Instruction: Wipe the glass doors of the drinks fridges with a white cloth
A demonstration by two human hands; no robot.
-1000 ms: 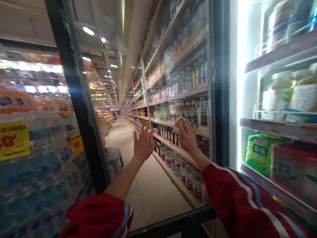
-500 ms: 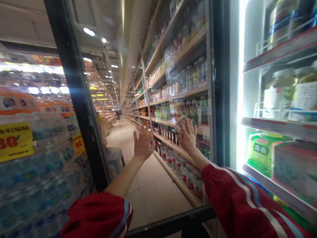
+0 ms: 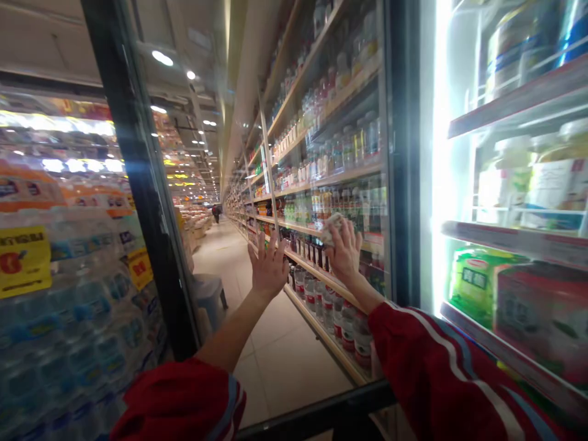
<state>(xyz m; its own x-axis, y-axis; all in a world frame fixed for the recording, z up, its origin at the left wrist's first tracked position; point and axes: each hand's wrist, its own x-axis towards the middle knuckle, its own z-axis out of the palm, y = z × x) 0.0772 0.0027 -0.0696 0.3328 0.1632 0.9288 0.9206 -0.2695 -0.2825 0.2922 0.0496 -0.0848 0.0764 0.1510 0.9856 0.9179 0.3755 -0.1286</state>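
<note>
A glass door (image 3: 142,184) with a black frame stands in front of me. My left hand (image 3: 269,269) lies against its pane with the fingers spread, holding nothing. To its right, my right hand (image 3: 344,251) presses a crumpled, pale patterned cloth (image 3: 331,228) to the glass. The cloth sticks out past the fingers on the left; the rest is hidden under the palm. Both forearms reach forward from red sleeves with white and blue stripes.
A lit cooler at right has shelves (image 3: 514,239) with bottles and a green pack (image 3: 478,285). Stacked water bottles (image 3: 87,361) with yellow price signs (image 3: 22,260) stand left. Through the glass show long drink shelves, a grey stool (image 3: 209,294) and a distant person (image 3: 216,212).
The view has shifted slightly, so the cooler and door frame sit a little further left. My right hand, still on the cloth, has moved only slightly; my left hand stays spread on the glass.
</note>
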